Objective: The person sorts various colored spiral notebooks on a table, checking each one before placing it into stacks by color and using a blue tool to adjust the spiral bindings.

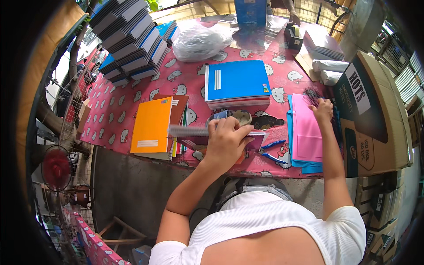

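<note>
Gripping a spiral binding [187, 130] over the counter [132, 99], her left hand [227, 139] was closed; right of it, her right hand [323, 109] pressed flat, fingers spread, on pink sheets [307, 134], seemingly mid-binding; threading needed aligned holes.

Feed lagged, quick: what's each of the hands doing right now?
Left hand: closed on a spiral-bound notebook.
Right hand: fingers on the pink sheets, near the black spiral; grip cannot be told.

One orange notebook [151, 125], two hands [226, 140]
</note>
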### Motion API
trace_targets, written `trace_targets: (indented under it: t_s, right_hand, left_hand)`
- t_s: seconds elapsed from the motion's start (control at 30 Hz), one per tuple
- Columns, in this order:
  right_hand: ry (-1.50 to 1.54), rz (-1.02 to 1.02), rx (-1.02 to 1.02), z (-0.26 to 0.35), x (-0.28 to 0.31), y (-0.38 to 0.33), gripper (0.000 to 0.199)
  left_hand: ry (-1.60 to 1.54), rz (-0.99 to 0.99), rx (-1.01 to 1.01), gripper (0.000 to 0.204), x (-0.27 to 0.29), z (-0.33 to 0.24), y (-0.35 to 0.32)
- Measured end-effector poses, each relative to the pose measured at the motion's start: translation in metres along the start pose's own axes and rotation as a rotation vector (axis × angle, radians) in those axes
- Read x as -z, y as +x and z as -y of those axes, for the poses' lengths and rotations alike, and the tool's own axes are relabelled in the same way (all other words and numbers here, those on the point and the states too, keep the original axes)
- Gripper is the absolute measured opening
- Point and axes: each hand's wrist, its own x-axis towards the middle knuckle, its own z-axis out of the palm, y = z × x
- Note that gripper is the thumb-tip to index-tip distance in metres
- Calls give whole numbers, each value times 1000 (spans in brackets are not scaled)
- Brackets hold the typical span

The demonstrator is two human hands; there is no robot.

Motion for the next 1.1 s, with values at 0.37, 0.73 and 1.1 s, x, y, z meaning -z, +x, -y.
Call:
trace_targets:
  t_s: [0.37, 0.73, 1.1]
  right_hand:
    - [156, 159, 60, -31, -9, 27, 21]
    - [357, 552, 263, 26, 72, 5, 33]
    - [1504, 1263, 253, 104, 155, -137, 78]
  left_hand:
    - [-73, -235, 1, 20, -9, 0, -1]
    - [-264, -336, -21, 14, -13, 3, 3]
    - [-164, -292, -15, 16, -11, 4, 3]
